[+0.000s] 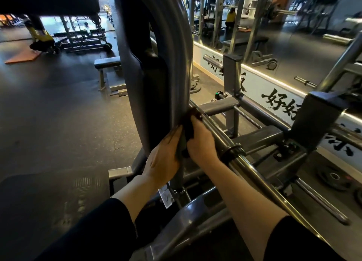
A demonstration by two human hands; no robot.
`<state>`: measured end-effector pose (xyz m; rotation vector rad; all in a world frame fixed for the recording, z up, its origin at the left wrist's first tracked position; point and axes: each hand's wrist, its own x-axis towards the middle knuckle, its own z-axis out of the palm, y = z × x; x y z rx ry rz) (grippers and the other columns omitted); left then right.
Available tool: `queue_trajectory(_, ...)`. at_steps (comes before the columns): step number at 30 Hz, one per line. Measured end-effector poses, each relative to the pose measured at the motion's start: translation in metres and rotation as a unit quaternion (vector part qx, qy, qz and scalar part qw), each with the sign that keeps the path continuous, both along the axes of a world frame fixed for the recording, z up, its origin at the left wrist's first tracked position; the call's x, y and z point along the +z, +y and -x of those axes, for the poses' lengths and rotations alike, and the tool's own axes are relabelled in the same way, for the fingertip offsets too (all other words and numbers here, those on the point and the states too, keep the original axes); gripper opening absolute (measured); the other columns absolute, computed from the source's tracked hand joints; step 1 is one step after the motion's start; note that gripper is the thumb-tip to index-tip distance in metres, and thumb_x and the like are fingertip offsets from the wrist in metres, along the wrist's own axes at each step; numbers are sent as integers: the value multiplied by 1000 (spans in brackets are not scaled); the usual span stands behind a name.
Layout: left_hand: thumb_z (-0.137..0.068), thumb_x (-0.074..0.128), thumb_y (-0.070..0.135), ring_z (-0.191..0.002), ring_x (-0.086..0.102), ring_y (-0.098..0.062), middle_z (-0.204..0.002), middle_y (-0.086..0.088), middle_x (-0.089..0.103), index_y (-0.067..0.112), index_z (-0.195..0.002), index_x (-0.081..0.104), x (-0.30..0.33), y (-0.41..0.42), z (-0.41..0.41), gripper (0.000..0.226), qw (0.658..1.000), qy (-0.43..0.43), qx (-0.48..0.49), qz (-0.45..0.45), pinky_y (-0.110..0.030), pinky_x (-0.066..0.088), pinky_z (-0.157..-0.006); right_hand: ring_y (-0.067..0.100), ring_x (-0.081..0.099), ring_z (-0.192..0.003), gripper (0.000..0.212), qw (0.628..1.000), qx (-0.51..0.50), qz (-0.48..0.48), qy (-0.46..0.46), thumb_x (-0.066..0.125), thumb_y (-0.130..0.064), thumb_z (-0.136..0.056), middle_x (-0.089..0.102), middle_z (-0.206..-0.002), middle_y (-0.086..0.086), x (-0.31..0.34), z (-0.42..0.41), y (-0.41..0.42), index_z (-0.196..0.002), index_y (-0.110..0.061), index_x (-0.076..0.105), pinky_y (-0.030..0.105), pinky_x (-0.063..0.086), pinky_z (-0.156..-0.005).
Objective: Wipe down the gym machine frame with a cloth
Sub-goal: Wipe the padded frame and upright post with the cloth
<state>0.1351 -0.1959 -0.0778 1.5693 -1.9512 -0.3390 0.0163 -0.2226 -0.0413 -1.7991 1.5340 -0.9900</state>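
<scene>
Fingers [176,137] of both hands clamp a dark cloth [189,131] round the upright, near-vertical frame [176,64].

Between the hands [176,149], the upright frame [172,64] is grey painted metal with a smooth, satin sheen. The cloth [189,130] pressed to it is dark, soft and matt. Right of the hands, the bar [260,174] is bare polished steel, glossy. Left of them, the floor [58,104] is dark speckled rubber, dull and grainy.
</scene>
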Motion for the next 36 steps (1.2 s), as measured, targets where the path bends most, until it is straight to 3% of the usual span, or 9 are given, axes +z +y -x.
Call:
queue_trajectory(2, -94, 52, 2, -143, 31, -22, -157, -3, 29, 18, -152, 26, 4, -5, 3, 66, 1000, 3, -12, 20, -35, 28, -117, 28, 31, -142, 58, 985, -24, 109, 132, 56, -11, -94, 34, -154, 5, 7, 11, -10, -147, -20, 35, 46, 36, -111)
queue_trajectory(6, -95, 50, 3, -148, 1, -11, -163, 6, 0, 23, -155, 11, 8, -13, 15, 75, 997, -63, -32, 17, -30, 10, -118, 35, 0, -149, 59, 923, 28, 54, 379, 56, -21, -95, 12, -163, 1, -1, 34, -14, -149, -31, 34, 54, 24, -117)
queue_trajectory(12, -97, 47, 10, -142, -18, -8, -162, 6, -8, 19, -155, 5, -4, -7, 6, 72, 990, -137, -26, -2, -34, -3, -120, 27, 16, -149, 36, 920, 42, 88, 380, 52, -17, -97, 35, -155, 9, -22, 21, 20, -133, -14, 58, 35, 1, -118)
queue_trajectory(16, -91, 55, 3, -149, 12, -24, -161, -7, 15, 8, -152, 24, -2, -1, -14, 68, 996, -85, -30, 26, -36, 14, -121, 15, 50, -122, 27, 984, -86, 89, 131, 53, -10, -95, 58, -129, 2, -10, 0, 22, -120, -15, 61, 28, 41, -101)
queue_trajectory(18, -89, 56, -1, -145, 27, -28, -156, -12, 30, 6, -148, 34, -3, 2, -25, 64, 999, -34, -13, 29, -42, 27, -118, 11, 52, -114, 32, 986, -129, 67, -83, 50, -8, -96, 54, -128, 1, -1, -15, 15, -127, -16, 54, 26, 42, -97)
queue_trajectory(22, -93, 55, 8, -147, 20, -20, -157, -1, 28, 18, -150, 32, -20, 3, -49, 62, 997, -59, -32, 48, -42, 30, -117, 19, 51, -127, 41, 972, -65, 2, -227, 45, -25, -100, 54, -132, 2, -21, -41, 14, -141, -25, 40, 49, 40, -109)
queue_trajectory(28, -94, 56, 10, -142, -13, -5, -153, 11, -4, 22, -150, 10, -51, 2, -66, 74, 982, -157, -79, 65, -30, 5, -120, 4, 55, -119, 49, 981, -57, -35, -184, 56, -28, -98, 58, -126, -12, -87, -51, 20, -142, -36, 35, 47, 44, -106)
queue_trajectory(34, -91, 46, 21, -149, -8, -14, -160, -1, 10, 15, -152, 23, -86, 5, -64, 65, 983, -145, -77, 86, -43, 9, -121, 7, 32, -141, 64, 964, -71, 6, -255, 42, -18, -103, 31, -155, -6, -82, -67, 21, -154, -38, 9, 41, 28, -118)
queue_trajectory(36, -89, 42, 21, -149, -9, -12, -160, -4, 15, 12, -151, 26, -93, 2, -65, 65, 981, -152, -75, 99, -47, 10, -119, 3, 36, -138, 62, 950, -69, -37, -301, 40, -46, -102, 33, -155, -5, -105, -75, 30, -155, -35, 10, 36, 32, -115)
